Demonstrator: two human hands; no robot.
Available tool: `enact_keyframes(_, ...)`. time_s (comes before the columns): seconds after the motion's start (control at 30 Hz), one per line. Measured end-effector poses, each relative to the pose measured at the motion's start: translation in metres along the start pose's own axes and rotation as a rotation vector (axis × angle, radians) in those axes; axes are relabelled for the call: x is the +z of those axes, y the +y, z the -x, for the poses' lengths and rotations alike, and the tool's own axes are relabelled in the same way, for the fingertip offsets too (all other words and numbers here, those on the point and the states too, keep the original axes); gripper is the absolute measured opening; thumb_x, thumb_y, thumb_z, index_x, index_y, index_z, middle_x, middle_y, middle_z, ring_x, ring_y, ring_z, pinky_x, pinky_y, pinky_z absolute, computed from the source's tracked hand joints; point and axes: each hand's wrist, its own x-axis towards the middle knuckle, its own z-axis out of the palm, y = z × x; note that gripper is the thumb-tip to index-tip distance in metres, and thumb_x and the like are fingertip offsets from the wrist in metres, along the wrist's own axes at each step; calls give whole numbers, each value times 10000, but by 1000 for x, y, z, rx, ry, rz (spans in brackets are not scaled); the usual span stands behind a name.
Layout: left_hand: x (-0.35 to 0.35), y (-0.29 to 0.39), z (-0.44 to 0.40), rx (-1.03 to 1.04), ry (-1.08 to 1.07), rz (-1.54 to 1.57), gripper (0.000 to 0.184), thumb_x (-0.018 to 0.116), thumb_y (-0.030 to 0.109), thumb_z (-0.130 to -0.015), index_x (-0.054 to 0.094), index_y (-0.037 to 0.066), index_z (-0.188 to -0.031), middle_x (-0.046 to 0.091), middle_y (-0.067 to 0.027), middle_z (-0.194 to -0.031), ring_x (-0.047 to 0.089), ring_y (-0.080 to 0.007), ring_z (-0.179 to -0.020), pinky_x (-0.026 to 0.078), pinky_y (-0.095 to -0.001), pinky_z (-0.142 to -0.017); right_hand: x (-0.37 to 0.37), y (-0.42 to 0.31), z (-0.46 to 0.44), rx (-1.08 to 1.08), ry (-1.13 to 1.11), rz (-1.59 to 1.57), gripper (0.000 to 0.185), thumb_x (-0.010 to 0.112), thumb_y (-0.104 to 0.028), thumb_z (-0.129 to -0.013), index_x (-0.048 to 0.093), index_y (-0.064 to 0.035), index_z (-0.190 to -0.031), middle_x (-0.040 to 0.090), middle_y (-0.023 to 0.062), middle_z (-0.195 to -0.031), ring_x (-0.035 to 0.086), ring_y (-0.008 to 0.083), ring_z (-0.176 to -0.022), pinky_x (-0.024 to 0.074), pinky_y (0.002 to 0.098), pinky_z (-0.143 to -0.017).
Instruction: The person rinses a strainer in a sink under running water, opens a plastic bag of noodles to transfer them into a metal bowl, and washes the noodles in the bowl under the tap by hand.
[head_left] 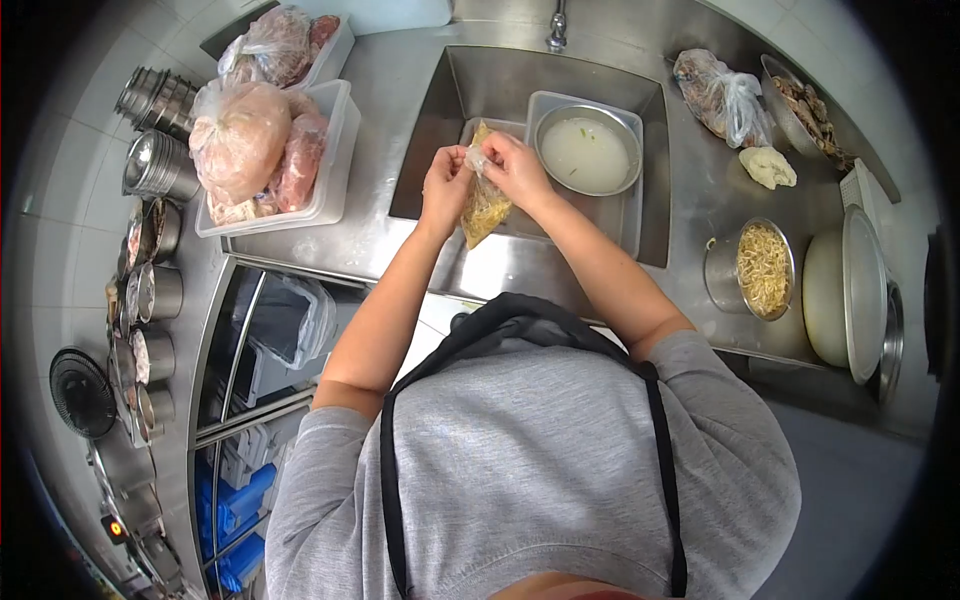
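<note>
Over the front of the steel sink (425, 150) hangs a clear plastic bag (484, 210) filled with yellowish food pieces. My left hand (447, 188) pinches the gathered neck of the bag from the left. From the right, my right hand (515, 172) has its fingers closed on the same twisted neck. The fingertips of both hands nearly meet there. Just right of my right hand, a round metal bowl (588, 150) of cloudy whitish liquid stands in a clear plastic tub (627, 225) inside the sink.
Left of the sink, a plastic tub (335, 160) holds bagged raw meat. Stacked steel cups (160, 165) line the left wall. On the right are a bagged dark food (715, 95), a pale lump (768, 168), a bowl of noodle-like strips (765, 268) and a large pot (825, 290). A faucet (557, 28) rises behind.
</note>
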Motion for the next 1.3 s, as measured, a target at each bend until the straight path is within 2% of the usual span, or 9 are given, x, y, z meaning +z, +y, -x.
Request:
enact_keyframes(0.23,-90,32,2,186,-47,-32,245,543,31,-847,469,18,-1080,550,-20,-914,514,-92,-840,425,-213,-753,74,-64,-28,-127,74,203,157,566,-50,-742,443,-24,-837,504,178,-842,508,398,-759,423,430,-647)
enact_keyframes(0.37,-170,64,51,230,33,-237,283,620,53,-782,531,22,-1049,543,-22,-927,516,-105,-863,429,-219,-752,91,-123,-43,-294,-307,83,172,562,-47,-758,476,-26,-906,500,120,-875,551,281,-769,454,367,-639)
enact_keyframes(0.53,-313,98,149,-17,-104,-166,224,606,-13,-749,590,18,-970,554,-30,-962,529,-125,-924,429,-257,-805,82,-153,-49,198,-975,-61,215,622,-150,-812,532,-53,-983,527,16,-980,547,107,-881,466,257,-793)
enact_keyframes(0.8,-505,-88,221,-354,149,-506,401,377,-185,-606,572,30,-882,542,-2,-815,502,-89,-806,374,-192,-751,17,-93,-13,486,-706,59,175,610,-170,-839,532,-51,-942,554,20,-880,536,94,-803,440,244,-722)
enact_keyframes(0.9,-552,-134,226,-412,315,-1168,337,461,-104,-718,640,47,-961,607,-121,-869,573,-272,-932,425,-337,-857,-15,-87,16,516,-595,146,191,625,-186,-830,534,-59,-938,550,2,-859,530,90,-793,433,239,-721)
enact_keyframes(1.0,-594,-182,221,-702,244,-1357,680,695,-49,-606,501,165,-1222,464,-136,-1153,448,-324,-1103,392,-359,-962,-47,-99,44,599,-444,201,197,638,-191,-819,543,-60,-933,551,-9,-855,528,86,-786,427,232,-716)
enact_keyframes(1.07,-567,-172,187,-831,-208,-1562,555,718,139,-695,505,130,-1208,512,-132,-1169,525,-290,-1055,452,-400,-898,-80,-104,62,647,-319,205,197,645,-190,-813,551,-58,-926,555,-13,-848,527,85,-784,425,229,-714)
enact_keyframes(1.13,-514,-141,147,-1249,-380,-816,436,670,253,-760,546,72,-1137,573,-107,-1118,604,-257,-931,487,-397,-816,-131,-103,89,600,70,353,183,659,-191,-787,581,-53,-879,576,32,-809,540,112,-750,449,261,-703)
enact_keyframes(1.3,-302,-6,74,-1117,-606,-841,339,575,342,-838,606,26,-956,655,-77,-862,629,-167,-784,484,-342,-666,-287,-89,187,663,821,849,252,676,-237,-768,613,-36,-906,608,90,-910,583,168,-843,460,290,-731)
